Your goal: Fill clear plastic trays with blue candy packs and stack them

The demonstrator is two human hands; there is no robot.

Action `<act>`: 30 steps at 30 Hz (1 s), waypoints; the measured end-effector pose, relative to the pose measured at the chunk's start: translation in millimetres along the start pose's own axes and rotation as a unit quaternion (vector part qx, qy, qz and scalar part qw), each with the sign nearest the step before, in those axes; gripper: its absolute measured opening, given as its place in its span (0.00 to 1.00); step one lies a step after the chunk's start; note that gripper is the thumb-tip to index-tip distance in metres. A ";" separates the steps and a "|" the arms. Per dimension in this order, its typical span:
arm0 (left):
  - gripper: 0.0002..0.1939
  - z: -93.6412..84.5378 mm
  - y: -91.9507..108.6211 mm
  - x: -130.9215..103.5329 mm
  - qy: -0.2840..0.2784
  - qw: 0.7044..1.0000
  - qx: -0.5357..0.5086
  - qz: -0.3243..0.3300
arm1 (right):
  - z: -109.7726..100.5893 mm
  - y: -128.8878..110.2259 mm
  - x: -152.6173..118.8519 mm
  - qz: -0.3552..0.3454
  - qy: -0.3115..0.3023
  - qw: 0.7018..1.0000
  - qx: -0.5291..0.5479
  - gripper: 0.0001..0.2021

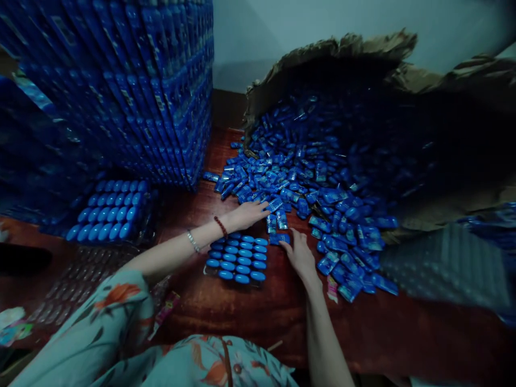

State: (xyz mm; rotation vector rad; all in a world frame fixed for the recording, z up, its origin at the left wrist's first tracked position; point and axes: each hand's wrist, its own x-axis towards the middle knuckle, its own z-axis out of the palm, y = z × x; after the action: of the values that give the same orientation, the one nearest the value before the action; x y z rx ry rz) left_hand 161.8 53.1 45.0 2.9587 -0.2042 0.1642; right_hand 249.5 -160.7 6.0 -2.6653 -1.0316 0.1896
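Note:
My left hand [248,216], with a beaded bracelet on its wrist, reaches with outstretched fingers to the front edge of a heap of small blue packets [274,205]. Just right of it, my right hand [301,255] has thumb and fingers apart, the thumb touching the edge of a blue packet [278,239] that lies flat. Two more loose packets [281,219] lie between the hands. Below my left hand, a clear tray [242,260] holds rows of glossy blue oval pieces.
A torn cardboard box [338,48] lies tipped with packets spilling out. Tall stacks of filled blue trays [161,91] stand at left, a filled tray [108,215] before them. Empty clear trays [64,285] lie front left, a blurred grey tray stack [447,266] right.

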 end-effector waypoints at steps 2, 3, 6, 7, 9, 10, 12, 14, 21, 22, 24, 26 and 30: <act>0.15 11.6 -4.9 20.4 -0.050 0.998 0.007 0.022 | 2.6 -2.0 0.9 -0.015 -0.029 0.999 -0.003 0.21; 0.13 15.8 -7.4 24.6 -0.068 0.997 0.005 0.027 | 4.6 -2.2 -1.4 -0.022 -0.033 0.999 0.002 0.20; 0.10 17.8 -17.0 14.7 -0.067 0.998 -0.020 -0.006 | 12.4 2.8 -15.9 -0.029 -0.004 0.999 0.038 0.21; 0.10 14.4 -20.5 4.6 -0.048 0.997 -0.042 -0.035 | 14.8 6.6 -22.8 -0.029 0.011 0.998 0.061 0.21; 0.10 2.5 -25.6 -24.3 0.008 0.989 -0.115 -0.097 | 17.5 16.7 -39.5 -0.022 0.035 0.992 0.118 0.22; 0.09 -5.2 -26.1 -42.8 0.042 0.978 -0.159 -0.125 | 17.2 22.3 -49.2 -0.014 0.039 0.988 0.151 0.22; 0.09 -21.6 -20.5 -85.8 0.118 0.949 -0.235 -0.176 | 12.2 32.5 -70.6 0.005 0.024 0.976 0.215 0.22; 0.10 -34.7 -4.7 -132.4 0.196 0.913 -0.254 -0.252 | 2.2 38.4 -92.2 0.011 -0.026 0.965 0.262 0.20; 0.09 -15.6 86.6 -230.3 0.274 0.814 -0.285 -0.426 | -18.0 4.7 -127.7 -0.063 -0.075 0.946 0.310 0.12; 0.09 -7.3 96.5 -230.8 0.284 0.810 -0.283 -0.428 | -15.7 -2.9 -126.6 -0.085 -0.054 0.946 0.308 0.11; 0.09 8.4 108.9 -226.3 0.308 0.814 -0.262 -0.417 | -9.9 -14.9 -122.8 -0.146 -0.016 0.944 0.296 0.09; 0.07 19.9 111.9 -220.2 0.322 0.838 -0.230 -0.377 | -4.8 -21.2 -119.0 -0.214 0.007 0.939 0.270 0.10; 0.13 27.6 104.5 -217.5 0.256 0.924 -0.159 -0.236 | 1.1 -18.7 -119.8 -0.309 0.013 0.935 0.171 0.16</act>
State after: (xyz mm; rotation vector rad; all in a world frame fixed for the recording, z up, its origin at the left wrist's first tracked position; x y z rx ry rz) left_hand -64.9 -26.3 8.6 2.4428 0.4974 0.7384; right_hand 149.1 -228.1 13.3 -1.9232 -1.5981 0.1776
